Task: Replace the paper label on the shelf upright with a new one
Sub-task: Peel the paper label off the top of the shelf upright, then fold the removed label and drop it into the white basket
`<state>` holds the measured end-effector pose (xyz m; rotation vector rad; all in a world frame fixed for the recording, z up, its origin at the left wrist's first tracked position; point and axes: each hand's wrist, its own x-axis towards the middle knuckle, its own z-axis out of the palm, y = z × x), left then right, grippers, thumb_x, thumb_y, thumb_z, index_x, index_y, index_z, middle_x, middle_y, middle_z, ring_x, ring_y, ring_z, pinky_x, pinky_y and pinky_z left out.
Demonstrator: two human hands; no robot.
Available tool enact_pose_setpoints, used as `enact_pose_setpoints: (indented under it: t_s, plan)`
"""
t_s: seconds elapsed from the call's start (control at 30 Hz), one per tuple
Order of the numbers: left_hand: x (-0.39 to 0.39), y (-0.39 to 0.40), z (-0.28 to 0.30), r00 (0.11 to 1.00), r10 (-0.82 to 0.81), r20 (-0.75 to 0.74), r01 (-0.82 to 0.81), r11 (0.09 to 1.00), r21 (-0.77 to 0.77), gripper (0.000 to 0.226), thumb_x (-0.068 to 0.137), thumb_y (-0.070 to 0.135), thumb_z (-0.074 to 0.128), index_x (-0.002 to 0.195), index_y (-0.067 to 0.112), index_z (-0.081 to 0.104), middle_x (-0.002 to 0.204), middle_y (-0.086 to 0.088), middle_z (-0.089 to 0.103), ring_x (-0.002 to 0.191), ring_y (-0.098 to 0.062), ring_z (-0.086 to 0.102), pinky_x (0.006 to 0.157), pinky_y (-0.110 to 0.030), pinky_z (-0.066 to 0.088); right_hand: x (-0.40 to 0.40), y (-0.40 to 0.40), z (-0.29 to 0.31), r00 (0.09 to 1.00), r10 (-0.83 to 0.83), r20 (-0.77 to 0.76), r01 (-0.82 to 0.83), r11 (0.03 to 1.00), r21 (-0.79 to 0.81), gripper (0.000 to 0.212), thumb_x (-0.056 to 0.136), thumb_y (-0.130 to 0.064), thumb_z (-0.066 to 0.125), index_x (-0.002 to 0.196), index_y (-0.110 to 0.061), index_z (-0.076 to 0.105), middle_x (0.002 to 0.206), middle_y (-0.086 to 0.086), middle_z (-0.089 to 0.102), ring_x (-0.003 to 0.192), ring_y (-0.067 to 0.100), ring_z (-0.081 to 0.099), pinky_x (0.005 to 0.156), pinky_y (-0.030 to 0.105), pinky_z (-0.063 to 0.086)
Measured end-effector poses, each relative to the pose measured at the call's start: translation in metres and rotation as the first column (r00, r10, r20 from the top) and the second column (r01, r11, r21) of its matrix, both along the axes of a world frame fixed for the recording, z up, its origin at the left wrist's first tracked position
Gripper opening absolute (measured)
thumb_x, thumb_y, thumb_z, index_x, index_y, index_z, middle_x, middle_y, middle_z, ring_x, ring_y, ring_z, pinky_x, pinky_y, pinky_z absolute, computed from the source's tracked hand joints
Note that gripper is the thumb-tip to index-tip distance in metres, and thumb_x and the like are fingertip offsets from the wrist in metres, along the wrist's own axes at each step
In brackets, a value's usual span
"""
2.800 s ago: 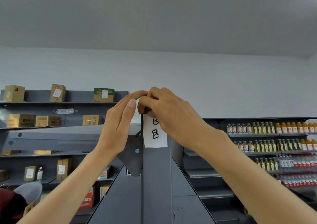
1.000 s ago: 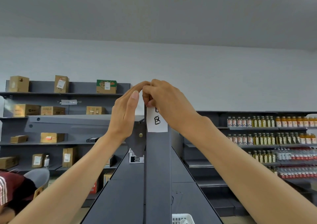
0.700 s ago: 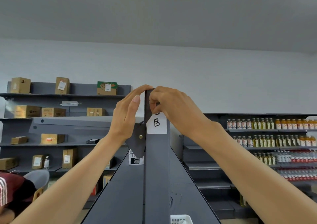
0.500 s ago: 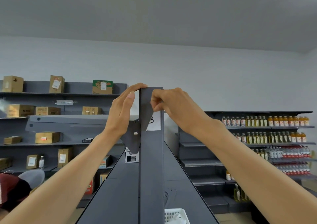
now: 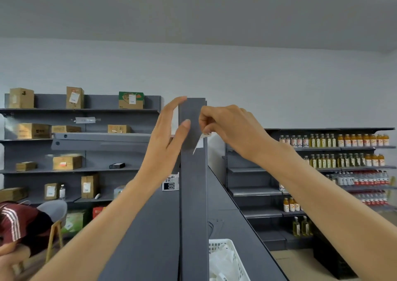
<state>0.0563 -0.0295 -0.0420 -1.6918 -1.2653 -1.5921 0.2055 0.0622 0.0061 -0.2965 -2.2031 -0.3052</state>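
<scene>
Right hand [image 5: 232, 130] pinches paper label [image 5: 199, 144] – left hand [image 5: 165, 143] spread

Small white paper label [image 5: 199, 144] mostly hidden behind my right hand [image 5: 229, 128], writing unreadable. Tall dark grey metal shelf upright [image 5: 193, 194] cut off at bottom edge. White plastic basket [image 5: 223, 243] partly cropped, contents unclear. Bottle labels too small to read.
</scene>
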Motion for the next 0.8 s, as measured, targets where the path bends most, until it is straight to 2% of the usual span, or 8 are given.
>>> enact_pose_setpoints:
  t_s: [0.07, 0.13, 0.23, 0.33, 0.43, 0.63, 0.8]
  plan:
    - [0.012, -0.007, -0.013, 0.999, 0.022, -0.035, -0.022, 0.999, 0.027, 0.040, 0.098, 0.013, 0.058, 0.136, 0.023, 0.046, 0.137, 0.015, 0.052, 0.129, 0.002, 0.048, 0.100, -0.011, 0.041, 0.002, -0.004, -0.001, 0.999, 0.038, -0.013, -0.038, 0.999, -0.005, 0.021, 0.094, -0.005, 0.057, 0.090, -0.026, 0.054, 0.082, -0.013, 0.065, 0.071, 0.011, 0.056, 0.068, 0.038, 0.049]
    - [0.018, -0.008, -0.020, 1.000, 0.026, 0.012, -0.026, 1.000, -0.008, 0.038, 0.093, 0.014, 0.066, 0.124, 0.026, 0.049, 0.123, 0.016, 0.061, 0.115, 0.000, 0.059, 0.097, -0.021, 0.049, 0.003, -0.009, 0.002, 0.995, 0.087, -0.042, -0.087, 0.996, -0.005, 0.021, 0.093, -0.005, 0.055, 0.092, -0.025, 0.053, 0.086, -0.009, 0.068, 0.077, 0.018, 0.059, 0.069, 0.041, 0.051]
    - [0.025, -0.008, -0.021, 0.992, 0.001, 0.125, 0.003, 0.999, -0.032, 0.031, 0.092, 0.015, 0.068, 0.112, 0.029, 0.049, 0.107, 0.017, 0.066, 0.095, -0.003, 0.068, 0.079, -0.020, 0.057, 0.004, -0.014, 0.004, 0.996, 0.093, -0.011, -0.093, 0.996, -0.009, 0.030, 0.091, 0.002, 0.052, 0.095, -0.027, 0.052, 0.093, -0.009, 0.067, 0.085, 0.020, 0.064, 0.072, 0.044, 0.056]
    - [0.028, -0.007, -0.020, 0.974, -0.043, 0.221, 0.046, 0.999, -0.007, 0.028, 0.091, 0.008, 0.067, 0.106, 0.024, 0.049, 0.097, 0.012, 0.069, 0.084, -0.003, 0.071, 0.070, -0.019, 0.058, 0.006, -0.014, 0.001, 0.994, 0.089, 0.057, -0.085, 0.994, -0.065, 0.035, 0.090, 0.007, 0.049, 0.101, -0.026, 0.053, 0.103, -0.005, 0.066, 0.092, 0.022, 0.065, 0.078, 0.048, 0.057]
    - [0.028, -0.007, -0.022, 0.959, -0.044, 0.279, 0.063, 0.996, -0.061, 0.028, 0.091, 0.004, 0.066, 0.104, 0.022, 0.048, 0.097, 0.008, 0.070, 0.082, -0.005, 0.073, 0.067, -0.018, 0.057, 0.009, -0.013, -0.005, 0.989, 0.113, 0.092, -0.101, 0.987, -0.121, 0.037, 0.091, 0.008, 0.046, 0.107, -0.025, 0.052, 0.107, -0.002, 0.065, 0.095, 0.024, 0.065, 0.082, 0.050, 0.057]
    - [0.027, -0.007, -0.038, 0.930, -0.054, 0.364, 0.110, 0.985, -0.134, 0.035, 0.090, -0.001, 0.063, 0.091, 0.029, 0.045, 0.093, 0.005, 0.071, 0.081, -0.010, 0.076, 0.067, -0.028, 0.059, 0.014, -0.012, -0.026, 0.978, 0.155, 0.138, -0.117, 0.961, -0.250, 0.038, 0.097, 0.005, 0.045, 0.122, -0.024, 0.046, 0.112, 0.002, 0.065, 0.105, 0.028, 0.063, 0.085, 0.049, 0.055]
    - [0.031, -0.012, -0.057, 0.915, -0.069, 0.398, 0.130, 0.983, -0.129, 0.028, 0.090, -0.003, 0.062, 0.089, 0.022, 0.049, 0.089, 0.002, 0.069, 0.079, -0.005, 0.074, 0.061, -0.019, 0.053, 0.020, -0.006, -0.078, 0.968, 0.244, -0.068, -0.248, 0.867, -0.432, 0.027, 0.097, -0.019, 0.061, 0.110, -0.031, 0.041, 0.118, -0.007, 0.062, 0.091, 0.007, 0.058, 0.084, 0.039, 0.052]
